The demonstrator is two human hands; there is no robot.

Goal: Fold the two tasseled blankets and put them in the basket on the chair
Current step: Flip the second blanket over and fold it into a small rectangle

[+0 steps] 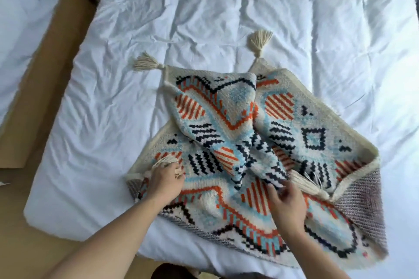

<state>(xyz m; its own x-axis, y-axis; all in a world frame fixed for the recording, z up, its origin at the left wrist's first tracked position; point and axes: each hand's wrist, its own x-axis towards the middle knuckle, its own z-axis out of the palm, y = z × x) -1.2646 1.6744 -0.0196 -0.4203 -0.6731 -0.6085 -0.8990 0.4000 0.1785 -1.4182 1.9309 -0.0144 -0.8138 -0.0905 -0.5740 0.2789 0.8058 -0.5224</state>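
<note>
A cream blanket [313, 124] with orange, light-blue and black patterns lies rumpled on the white duvet [204, 18]. Two cream tassels point away from me: one tassel [146, 64] at the far left corner, another tassel [260, 41] further right. My left hand [164, 180] grips a tassel and blanket corner at the near left. My right hand [285, 204] pinches a bunched fold of the blanket at the middle, beside a third tassel [306, 184]. Only one blanket shows. No basket or chair is in view.
The duvet covers a mattress whose left edge borders a tan wooden floor or frame [45, 79]. A second white bed [25, 7] lies at the far left. A dark object [167, 272] sits at the bottom edge.
</note>
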